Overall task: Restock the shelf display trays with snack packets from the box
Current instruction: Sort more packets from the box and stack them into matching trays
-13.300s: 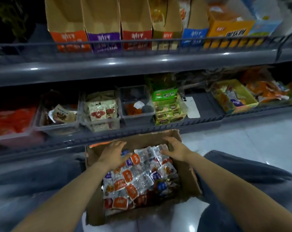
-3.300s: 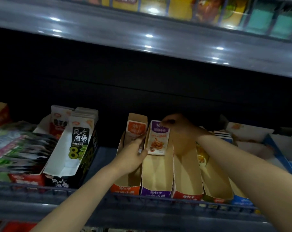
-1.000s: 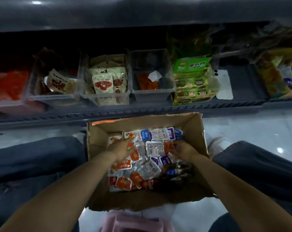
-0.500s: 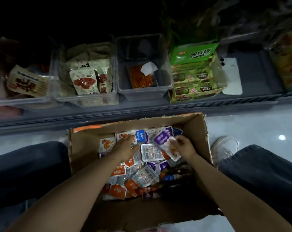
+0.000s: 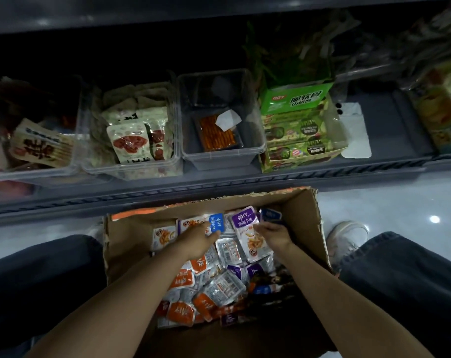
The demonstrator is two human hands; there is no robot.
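Observation:
An open cardboard box [image 5: 303, 223] sits on the floor between my knees, filled with several small snack packets [image 5: 208, 288] with orange, purple and blue tops. My right hand [image 5: 272, 235] pinches a purple-topped packet [image 5: 248, 235] by its right edge, lifted a little above the pile. My left hand [image 5: 198, 241] reaches into the pile and its fingers touch a blue-topped packet [image 5: 216, 223]; its fingertips are hidden among the packets.
The low shelf holds clear tubs: one with white-and-red packets [image 5: 135, 140], one [image 5: 220, 125] nearly empty with an orange packet, and a green display carton [image 5: 296, 130]. A white phone [image 5: 353, 130] lies on the shelf. My white shoe [image 5: 348, 236] is right of the box.
My right hand has raised the purple-topped packet and moved it up and left toward the box's far side. My left hand has slid to the blue-topped packet. The view has tilted up slightly.

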